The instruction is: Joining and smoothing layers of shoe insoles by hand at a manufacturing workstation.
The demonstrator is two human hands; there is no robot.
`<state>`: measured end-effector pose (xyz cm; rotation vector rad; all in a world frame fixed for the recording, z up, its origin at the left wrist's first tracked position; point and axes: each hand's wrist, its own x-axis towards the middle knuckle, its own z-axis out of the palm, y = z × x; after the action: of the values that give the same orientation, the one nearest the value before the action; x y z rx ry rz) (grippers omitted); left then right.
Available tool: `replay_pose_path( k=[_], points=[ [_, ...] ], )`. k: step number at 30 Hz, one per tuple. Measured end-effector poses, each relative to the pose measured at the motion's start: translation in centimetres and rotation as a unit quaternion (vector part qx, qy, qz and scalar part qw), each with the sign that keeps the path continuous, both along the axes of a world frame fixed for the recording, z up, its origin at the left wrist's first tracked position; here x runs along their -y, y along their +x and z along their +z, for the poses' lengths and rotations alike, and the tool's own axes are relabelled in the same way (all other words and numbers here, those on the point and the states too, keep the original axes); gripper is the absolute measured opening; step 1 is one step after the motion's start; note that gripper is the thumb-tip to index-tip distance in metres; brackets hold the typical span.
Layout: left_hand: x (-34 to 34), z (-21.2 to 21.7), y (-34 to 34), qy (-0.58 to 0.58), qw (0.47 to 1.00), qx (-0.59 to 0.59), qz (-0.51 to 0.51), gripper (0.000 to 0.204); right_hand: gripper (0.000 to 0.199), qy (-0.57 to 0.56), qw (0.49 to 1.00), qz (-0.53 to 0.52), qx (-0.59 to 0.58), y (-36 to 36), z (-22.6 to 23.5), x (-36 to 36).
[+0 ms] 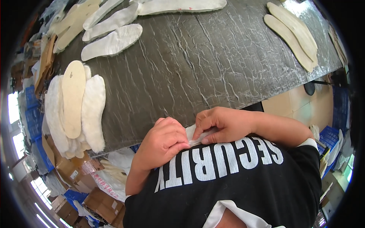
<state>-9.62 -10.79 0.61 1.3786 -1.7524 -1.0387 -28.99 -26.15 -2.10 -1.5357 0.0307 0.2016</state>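
Observation:
At the table's near edge, close to my chest, both hands hold a small visible part of a white, insole-like piece (191, 132). My left hand (162, 141) is closed, with its fingertips pinching the piece's left side. My right hand (224, 123) has its thumb and forefinger bent onto the right side of the same piece. Most of the piece is hidden behind my fingers and against my shirt, so its full shape does not show. A pile of fluffy white insoles (94, 110) lies left of my hands, with a smooth cream insole (73, 100) on top.
The table (171, 76) has a dark, wrinkled plastic cover. Silvery-white insoles (112, 41) lie at the far left, beside cream ones (72, 24). Two cream insoles (292, 36) overlap at the far right. Cardboard boxes (102, 203) and blue crates (329, 137) stand below table height.

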Motion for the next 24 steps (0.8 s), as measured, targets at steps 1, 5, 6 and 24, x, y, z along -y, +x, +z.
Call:
replay_pose_path(
  k=[1,5,6,24],
  points=[
    [-0.2,-0.1,0.0,0.001,1.0,0.0,0.002,0.014,0.024,-0.011,1.0,0.011,0.018,0.0,-0.1,0.0],
    [-1.4,-0.2,0.3,0.097,0.989,-0.072,0.091,0.02,0.026,-0.009,1.0,0.009,-0.022,0.1,0.3,0.2],
    [-1.7,-0.1,0.4,0.119,0.983,-0.088,0.113,0.021,0.028,-0.013,0.999,0.004,-0.038,0.2,0.5,0.2],
    [-2.9,-1.8,-0.3,0.172,0.948,-0.132,0.231,0.006,0.036,-0.154,0.988,-0.011,-0.014,2.3,1.8,-0.1]
  ],
)
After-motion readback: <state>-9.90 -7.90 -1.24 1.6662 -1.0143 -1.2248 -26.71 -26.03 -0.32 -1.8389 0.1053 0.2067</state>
